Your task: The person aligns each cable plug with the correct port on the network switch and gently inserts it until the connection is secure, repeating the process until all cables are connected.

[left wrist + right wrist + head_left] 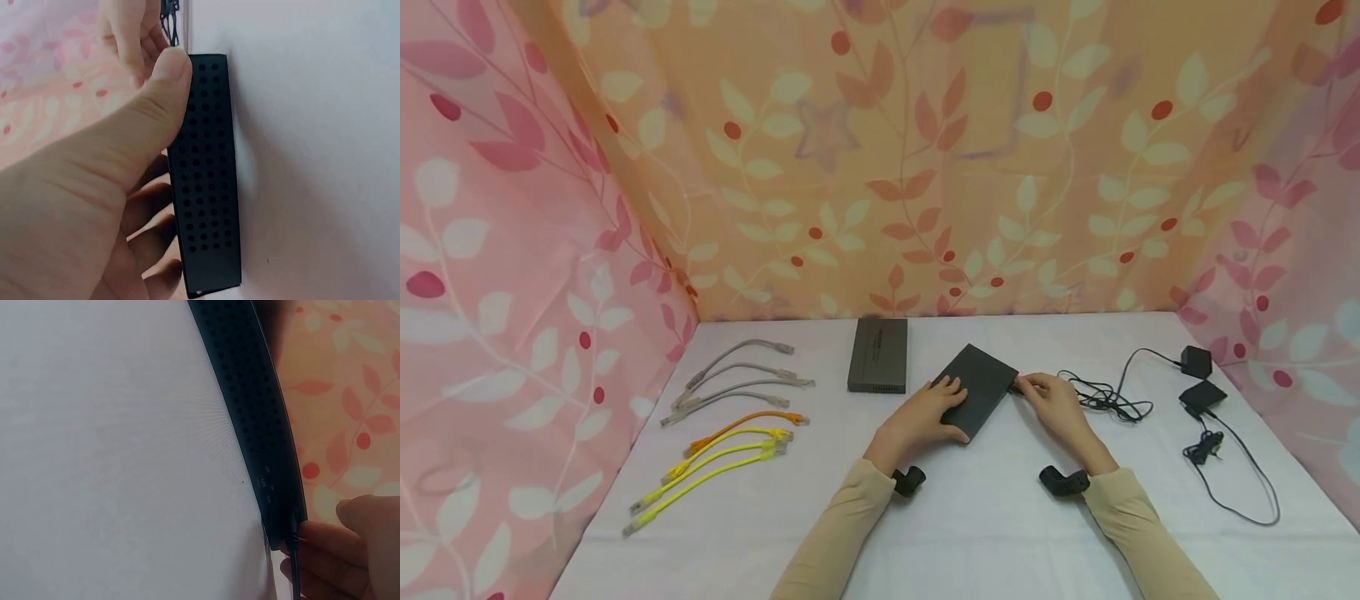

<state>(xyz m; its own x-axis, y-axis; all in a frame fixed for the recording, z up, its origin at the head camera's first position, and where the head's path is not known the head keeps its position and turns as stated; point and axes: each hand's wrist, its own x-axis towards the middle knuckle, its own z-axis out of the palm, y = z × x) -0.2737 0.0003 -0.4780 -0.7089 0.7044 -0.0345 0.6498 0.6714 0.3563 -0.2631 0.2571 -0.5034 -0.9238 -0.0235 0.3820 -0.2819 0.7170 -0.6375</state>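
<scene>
A flat black metal box [981,392] with hole-punched sides, like a network switch, lies angled across the middle of the white table. My left hand [928,412] rests over its left part, fingers on the top and thumb [169,65] by a corner. At the box's right corner, my right hand [1052,404] has its fingers [325,540] against the edge. A black power plug [292,525] sits in the panel beside them, its cable [295,572] running down past those fingers. In the right wrist view, the right thumb [356,511] stands apart from plug and cable.
Another dark box [877,356] lies at the back. Grey cables [737,385], an orange one [748,421] and yellow ones [715,475] spread out on the left. A coiled black cord [1108,400] and two black power adapters [1196,361] lie on the right.
</scene>
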